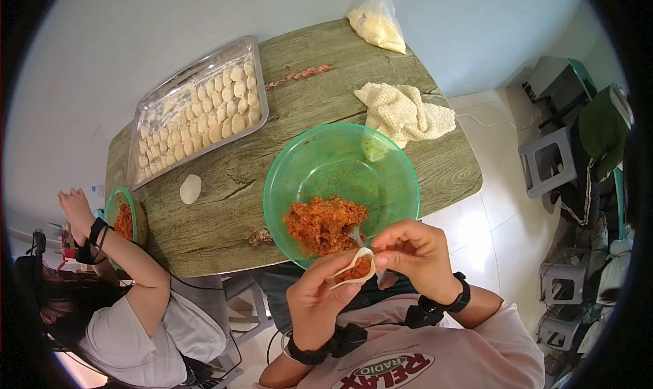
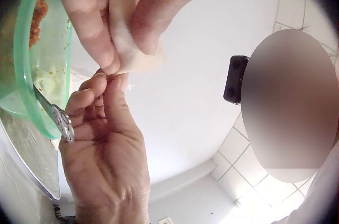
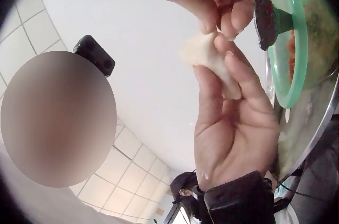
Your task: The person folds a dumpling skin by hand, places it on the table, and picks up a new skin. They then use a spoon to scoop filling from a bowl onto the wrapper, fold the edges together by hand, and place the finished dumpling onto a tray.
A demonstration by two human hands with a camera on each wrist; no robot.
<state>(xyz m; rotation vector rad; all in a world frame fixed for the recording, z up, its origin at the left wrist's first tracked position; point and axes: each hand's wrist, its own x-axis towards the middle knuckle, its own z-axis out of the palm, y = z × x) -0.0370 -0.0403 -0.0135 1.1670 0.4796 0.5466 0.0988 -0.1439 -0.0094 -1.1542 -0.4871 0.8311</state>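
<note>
My left hand (image 1: 318,290) cups a round dumpling wrapper (image 1: 355,269) with orange-red filling in it, just in front of the table edge. My right hand (image 1: 407,247) pinches the wrapper's right edge between thumb and fingertips. The left wrist view shows the left fingers (image 2: 92,28) curled round the wrapper (image 2: 127,44) and the right hand (image 2: 100,144) meeting it from below. In the right wrist view the wrapper (image 3: 209,54) lies on the left hand (image 3: 233,123). Behind the hands is a green bowl (image 1: 320,144) of filling (image 1: 321,222) with a spoon (image 1: 354,234) in it.
A metal tray (image 1: 145,113) of dumplings (image 1: 204,113) lies at the table's far left, with a dough round (image 1: 190,188) beside it. A cloth (image 1: 405,110) and a plastic bag (image 1: 376,25) sit at the back. Another person (image 1: 136,321) sits left with a small green bowl (image 1: 126,219).
</note>
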